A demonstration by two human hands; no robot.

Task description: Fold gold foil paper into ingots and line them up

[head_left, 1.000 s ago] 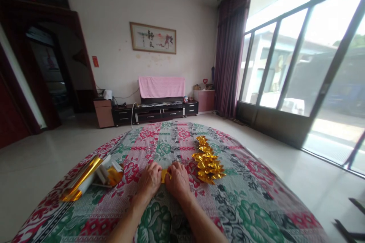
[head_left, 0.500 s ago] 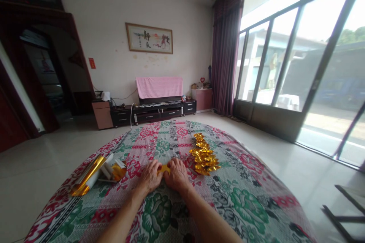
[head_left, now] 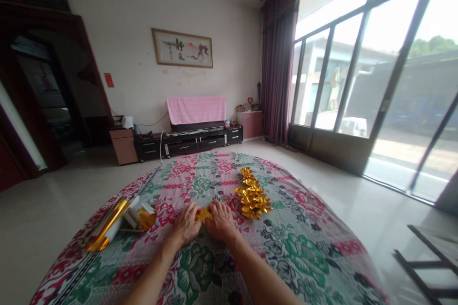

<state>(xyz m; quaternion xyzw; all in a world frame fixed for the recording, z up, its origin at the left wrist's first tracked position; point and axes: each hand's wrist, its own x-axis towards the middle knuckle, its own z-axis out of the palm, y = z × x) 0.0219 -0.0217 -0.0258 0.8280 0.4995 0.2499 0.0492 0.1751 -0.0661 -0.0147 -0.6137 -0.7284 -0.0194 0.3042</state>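
Mostly the view has swung right, while the left hand (head_left: 188, 222) and right hand (head_left: 221, 219) pinch the foil (head_left: 204, 214) between them over the worktop (head_left: 296, 233), near the pile (head_left: 252, 194); soft, even pinching should stop rips.

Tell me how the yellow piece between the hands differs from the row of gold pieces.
The yellow piece is held by the left hand and right hand; the row of gold pieces lies apart from both hands. The yellow piece looks dull, while the row of gold pieces gleams. Both are over the flowered tablecloth.
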